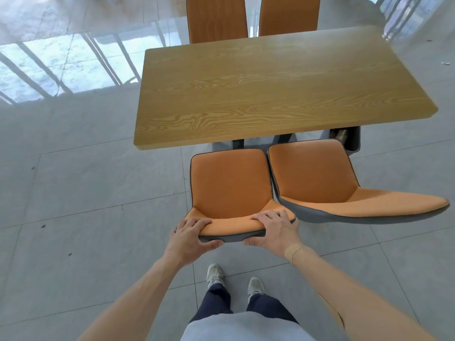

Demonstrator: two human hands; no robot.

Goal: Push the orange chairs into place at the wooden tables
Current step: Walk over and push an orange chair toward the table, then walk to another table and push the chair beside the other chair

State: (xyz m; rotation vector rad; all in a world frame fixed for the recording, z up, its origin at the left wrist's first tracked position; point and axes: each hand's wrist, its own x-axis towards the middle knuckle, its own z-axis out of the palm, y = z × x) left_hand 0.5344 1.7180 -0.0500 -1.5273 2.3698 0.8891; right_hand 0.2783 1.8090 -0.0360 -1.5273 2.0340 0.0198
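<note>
An orange chair stands at the near side of the wooden table, its seat just short of the table's edge. My left hand grips the left end of its backrest top, fingers over the orange pad and thumb on the grey shell. My right hand grips the right end the same way. A second orange chair stands close beside it on the right, its seat front under the table edge. Two more orange chairs face from the far side.
Grey tiled floor surrounds the table, with bright window reflections at the left. My feet in pale shoes stand right behind the gripped chair. A dark table base shows under the right end of the top.
</note>
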